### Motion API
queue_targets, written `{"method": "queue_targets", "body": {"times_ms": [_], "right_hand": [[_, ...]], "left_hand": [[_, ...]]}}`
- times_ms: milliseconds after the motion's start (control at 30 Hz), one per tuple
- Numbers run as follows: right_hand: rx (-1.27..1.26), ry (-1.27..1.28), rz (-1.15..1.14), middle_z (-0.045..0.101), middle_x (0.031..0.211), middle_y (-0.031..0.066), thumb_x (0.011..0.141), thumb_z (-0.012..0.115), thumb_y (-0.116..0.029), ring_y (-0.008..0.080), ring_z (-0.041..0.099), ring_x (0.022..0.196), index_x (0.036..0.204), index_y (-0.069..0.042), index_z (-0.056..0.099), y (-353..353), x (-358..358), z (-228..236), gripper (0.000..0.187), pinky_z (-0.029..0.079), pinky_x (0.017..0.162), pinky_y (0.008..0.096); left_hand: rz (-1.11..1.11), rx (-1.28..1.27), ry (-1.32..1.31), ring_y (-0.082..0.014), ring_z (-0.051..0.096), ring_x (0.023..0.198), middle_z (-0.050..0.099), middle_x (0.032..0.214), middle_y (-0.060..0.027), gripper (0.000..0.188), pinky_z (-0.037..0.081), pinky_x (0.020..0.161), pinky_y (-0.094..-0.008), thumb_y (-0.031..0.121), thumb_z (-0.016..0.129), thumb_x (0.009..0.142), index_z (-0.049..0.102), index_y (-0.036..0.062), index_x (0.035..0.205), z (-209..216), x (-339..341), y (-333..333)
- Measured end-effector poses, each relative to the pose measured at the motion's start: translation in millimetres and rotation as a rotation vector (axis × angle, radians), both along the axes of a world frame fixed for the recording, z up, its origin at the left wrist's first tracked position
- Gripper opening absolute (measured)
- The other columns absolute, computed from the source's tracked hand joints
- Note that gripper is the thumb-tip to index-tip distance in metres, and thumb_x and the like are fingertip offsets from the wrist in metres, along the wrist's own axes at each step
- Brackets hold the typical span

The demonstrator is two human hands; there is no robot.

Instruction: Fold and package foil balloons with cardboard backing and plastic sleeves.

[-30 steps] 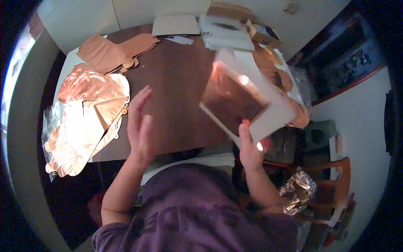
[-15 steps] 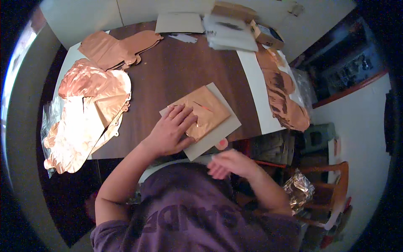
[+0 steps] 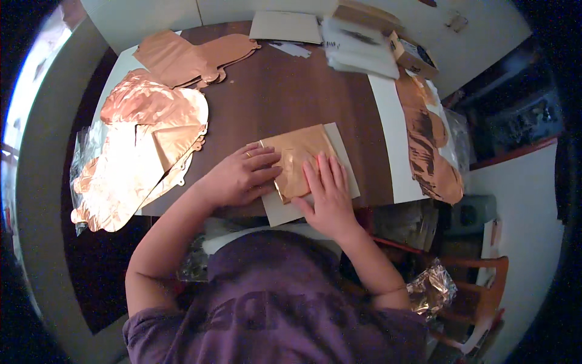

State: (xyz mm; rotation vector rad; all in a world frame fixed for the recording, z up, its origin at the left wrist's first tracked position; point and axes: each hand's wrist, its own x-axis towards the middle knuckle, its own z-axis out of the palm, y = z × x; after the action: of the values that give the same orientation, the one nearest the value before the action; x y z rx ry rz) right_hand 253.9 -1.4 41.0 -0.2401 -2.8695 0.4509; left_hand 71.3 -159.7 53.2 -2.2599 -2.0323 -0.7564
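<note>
Mid-frame, the right hand (image 3: 330,199) is lying flat and the left hand (image 3: 239,176) is resting, fingers nearly together (neither is clamping), on a shiny, copper-coloured foil square (image 3: 297,156) over a pale rectangular board (image 3: 279,214). The foil square, probably light, slippery and crease-prone, is inviting support at opposite edges. Lobed, copper-coloured flat sheets (image 3: 182,60) are lying upper left.

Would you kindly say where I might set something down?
The widest bare patch of the brown table lies beyond the folded foil, between the shiny foil at left and the white strip at right; a narrower patch separates that strip from the card. Crowded: the left side, the right edge with its copper sheet, and the plastic stack's corner.
</note>
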Motion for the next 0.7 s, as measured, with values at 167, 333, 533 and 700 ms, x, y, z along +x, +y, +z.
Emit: {"method": "queue_targets", "body": {"times_ms": [167,333,533,700], "right_hand": [[0.023,-0.033,0.032,0.020,0.146,0.0217,0.079,0.062,-0.037,0.0439,0.019,0.132,0.140,-0.008,0.029,3,2,-3,0.075,0.014,0.108,0.0541],[-0.086,0.132,-0.030,0.042,0.130,0.0205,0.083,0.061,-0.025,0.0374,0.041,0.119,0.126,-0.004,0.046,26,14,0,0.050,0.032,0.100,0.0478],[-0.706,0.039,-0.319,0.062,0.093,0.0107,0.086,0.061,-0.019,0.0174,0.063,0.075,0.105,0.001,0.055,66,-4,28,0.028,0.053,0.058,0.0287],[-1.273,-0.427,-0.442,0.063,0.082,0.0062,0.085,0.062,-0.026,0.0129,0.061,0.063,0.096,-0.004,0.057,94,-17,31,0.024,0.046,0.047,0.0235]], "left_hand": [[-0.087,-0.004,0.186,-0.0317,0.057,0.105,0.058,0.112,-0.0149,0.034,0.046,0.091,-0.0414,0.017,0.056,0.075,0.059,0.0026,0.106,5,-12,4],[-0.212,0.070,0.378,-0.0250,0.061,0.095,0.060,0.103,-0.0118,0.027,0.050,0.080,-0.0347,0.017,0.056,0.071,0.059,0.0022,0.093,6,-17,12],[-0.265,0.107,0.436,-0.0235,0.061,0.093,0.061,0.100,-0.0116,0.026,0.051,0.073,-0.0329,0.015,0.056,0.071,0.059,0.0009,0.092,-7,-23,10],[-0.245,0.154,0.398,-0.0244,0.061,0.095,0.060,0.102,-0.0133,0.029,0.051,0.072,-0.0328,0.015,0.055,0.071,0.059,0.0004,0.096,-10,-23,7]]}}
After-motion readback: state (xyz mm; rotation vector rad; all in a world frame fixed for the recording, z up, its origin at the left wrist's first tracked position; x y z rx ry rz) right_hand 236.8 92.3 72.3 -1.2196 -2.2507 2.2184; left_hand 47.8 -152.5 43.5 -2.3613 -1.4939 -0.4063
